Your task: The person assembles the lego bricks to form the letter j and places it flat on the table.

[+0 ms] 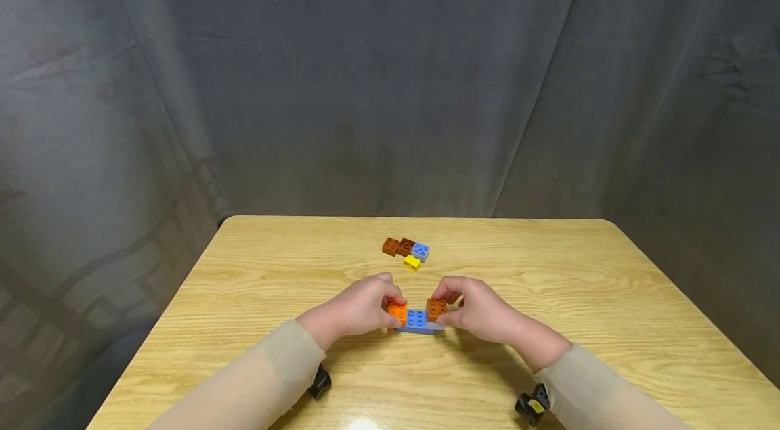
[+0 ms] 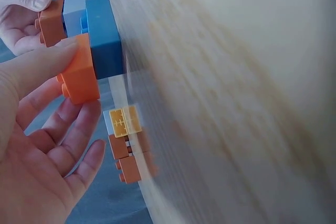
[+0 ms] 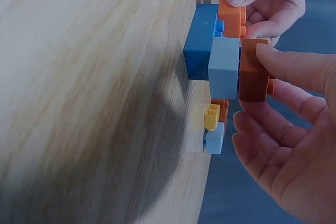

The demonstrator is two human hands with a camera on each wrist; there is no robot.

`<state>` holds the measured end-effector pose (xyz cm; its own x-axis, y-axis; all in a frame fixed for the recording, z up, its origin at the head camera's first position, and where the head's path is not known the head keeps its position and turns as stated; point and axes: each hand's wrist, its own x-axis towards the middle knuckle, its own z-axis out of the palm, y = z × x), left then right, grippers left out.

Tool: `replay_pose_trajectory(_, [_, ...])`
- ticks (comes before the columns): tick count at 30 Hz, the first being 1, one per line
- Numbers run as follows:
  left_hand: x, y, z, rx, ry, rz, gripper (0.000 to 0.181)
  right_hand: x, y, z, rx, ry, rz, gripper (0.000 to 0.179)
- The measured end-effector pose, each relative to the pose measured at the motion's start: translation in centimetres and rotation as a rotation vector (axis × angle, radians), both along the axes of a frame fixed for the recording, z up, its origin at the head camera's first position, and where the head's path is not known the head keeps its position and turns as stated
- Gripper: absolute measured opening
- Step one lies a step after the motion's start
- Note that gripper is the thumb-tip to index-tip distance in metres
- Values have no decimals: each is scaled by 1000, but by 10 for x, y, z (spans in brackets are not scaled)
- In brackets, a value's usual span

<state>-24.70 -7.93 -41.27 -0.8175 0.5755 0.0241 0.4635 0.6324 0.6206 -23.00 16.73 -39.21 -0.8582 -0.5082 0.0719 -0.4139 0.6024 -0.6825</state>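
Observation:
My left hand (image 1: 359,308) pinches an orange toy brick (image 2: 84,72) between thumb and fingers. That brick sits on the left end of a longer blue brick (image 2: 104,38), whose middle studs show between the hands in the head view. A light blue brick (image 3: 223,69) sits on the blue brick's right end and juts out past it. On the light blue brick, my right hand (image 1: 484,311) pinches a brown brick (image 3: 253,72) by its sides; a thin gap shows between the two in the right wrist view.
Farther back on the wooden table (image 1: 274,247) lie loose bricks: a brown one (image 1: 391,246), a darker brown one (image 1: 405,247), a light blue one (image 1: 420,252) and a small yellow one (image 1: 412,263). A grey curtain (image 1: 365,78) hangs behind the table's far edge.

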Motion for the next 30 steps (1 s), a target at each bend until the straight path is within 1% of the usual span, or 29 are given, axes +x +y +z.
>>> replay_pose_trajectory(10, [0, 0, 0, -10, 21, -6, 27, -1, -2, 3, 34, 1, 22, 23])
replay_pose_trajectory(19, [0, -1, 2, -13, 39, -17, 27, -2, -4, 6, 55, 31, 37, 21])
replay_pose_trajectory(26, [0, -1, 2, -15, 35, -12, 27, -2, -5, 5, 63, 19, 16, 23])
replay_pose_trajectory(30, [1, 0, 1, -14, 28, -9, 27, -3, -3, 8, 89, 1, 40, 23])
